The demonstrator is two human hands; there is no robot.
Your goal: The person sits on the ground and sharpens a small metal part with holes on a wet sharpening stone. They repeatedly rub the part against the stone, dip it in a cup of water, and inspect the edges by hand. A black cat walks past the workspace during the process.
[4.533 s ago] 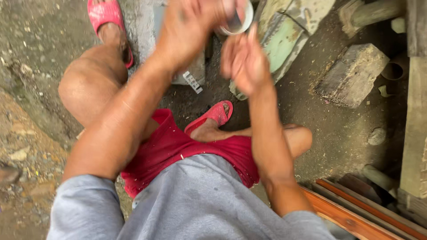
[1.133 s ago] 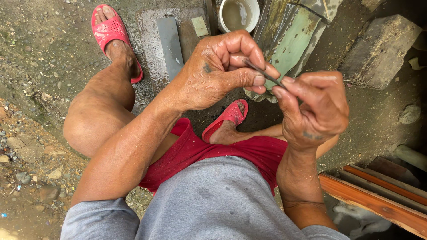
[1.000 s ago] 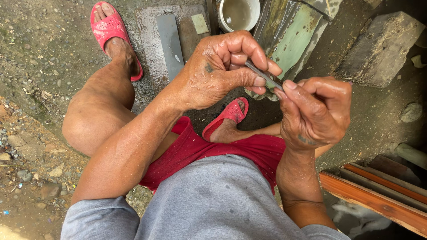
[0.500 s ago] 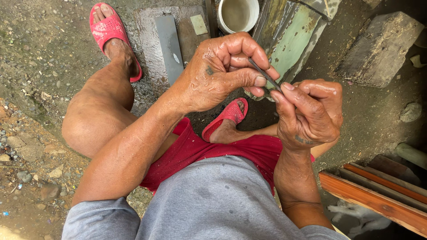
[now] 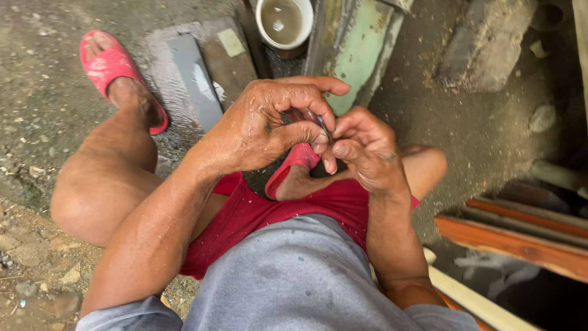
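Left foot: in a red sandal [image 5: 113, 67], upper left of the frame, flat on the gritty ground.
Stone: a long grey sharpening stone [image 5: 195, 79] lies wet on a slab just right of that sandal, upper middle-left.
Cup: a white cup [image 5: 283, 21] of cloudy water stands at the top edge, right of the stone.
Left hand: the left hand [image 5: 269, 125] sits at the middle of the frame, fingers curled and pinching a small dark blade [image 5: 323, 125] between thumb and forefinger.
Blade: mostly hidden between the two hands, only a thin dark sliver showing; its edge cannot be made out.
Right hand: the right hand [image 5: 367, 150] is just right of centre, touching the left, its thumb and fingertips pressed to the same blade.
Boards: orange-brown boards [image 5: 514, 245] lie at the lower right.
Risk: skin looks wet, so the pinch could slip; a thumb drawn along the edge could be cut, or the blade could drop onto the bare leg below.
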